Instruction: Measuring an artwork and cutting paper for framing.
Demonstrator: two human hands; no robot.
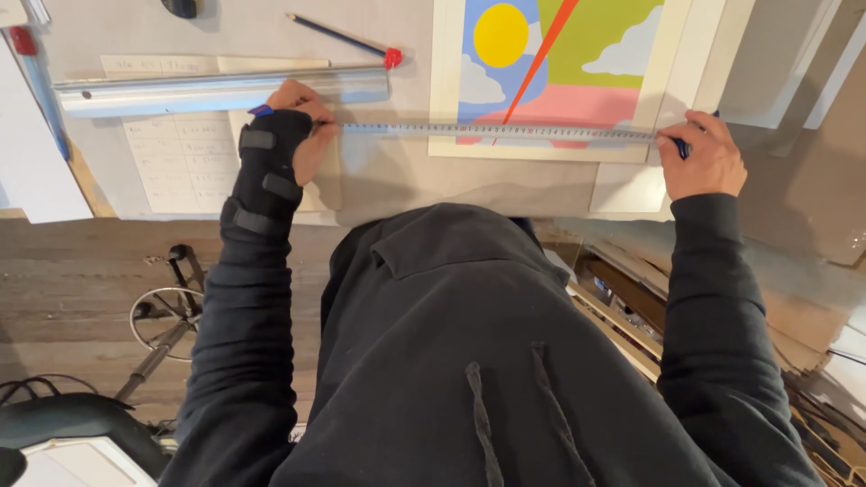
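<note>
While both arms reach forward over the work surface (pixel 397 185), a tape measure (pixel 496 132) runs taut between the two hands. Left hand (pixel 302 126), wearing a black wrist brace (pixel 266 171) with straps, is closed on the near end of the tape, fingers curled down and pressing it to the surface. Right hand (pixel 708 162) pinches the far end of the tape, where a small blue part shows at the fingertips; fingers are shut on it. Tape lies flat across the lower edge of a colourful print (pixel 550 63), which shows a yellow disc, white clouds, green and pink fields and an orange-red stripe inside a pale border.

Just beyond the left hand's hold lies a long metal straightedge (pixel 216 90), roughly parallel to the tape and apart from it. Under that hand sits a sheet of handwritten notes (pixel 176 158). Further beyond the left hand's hold, a pencil (pixel 343 38) with a red end lies at a slant. Near the right hand's hold, pale boards (pixel 794 81) overlap beside the print. Black hooded top (pixel 460 343) fills the lower view.
</note>
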